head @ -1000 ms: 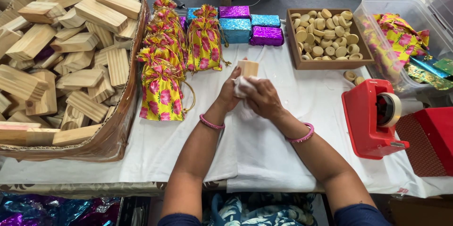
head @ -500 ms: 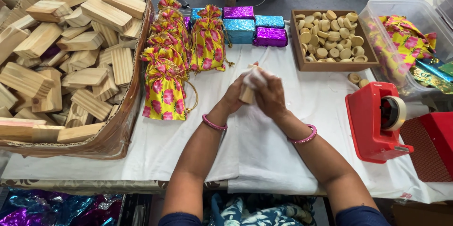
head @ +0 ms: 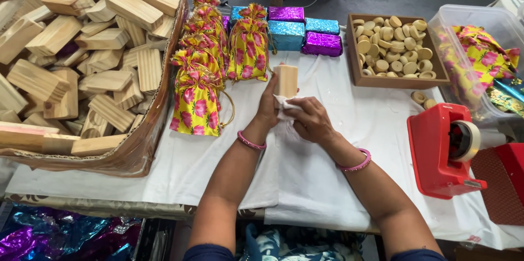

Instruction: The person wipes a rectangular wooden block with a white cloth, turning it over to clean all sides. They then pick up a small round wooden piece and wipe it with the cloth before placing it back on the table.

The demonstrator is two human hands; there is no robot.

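Wooden block [head: 285,80] stands upright on end, above both hands over the white cloth-covered table [head: 305,184]. Left hand [head: 268,107] grasps its lower part from the side. Right hand [head: 310,121] is closed round a small white cloth [head: 285,105], pressed to the block's base.

Change: a second ago the block sat lower, mostly buried between the hands with the cloth on top; now it is raised and nearly all bare, cloth down at the foot. I read that as wiping nearly finished on this block.

Left of the left hand: a big cardboard box [head: 143,149] heaped with like wooden blocks. Beyond the fingers: yellow floral pouches [head: 197,103] and shiny foil-wrapped boxes [head: 303,32]. Beyond the right hand: wooden tray [head: 404,80] of small round wooden discs; clear plastic tub [head: 456,24] holding floral fabric. To its right, a red tape dispenser [head: 442,149].
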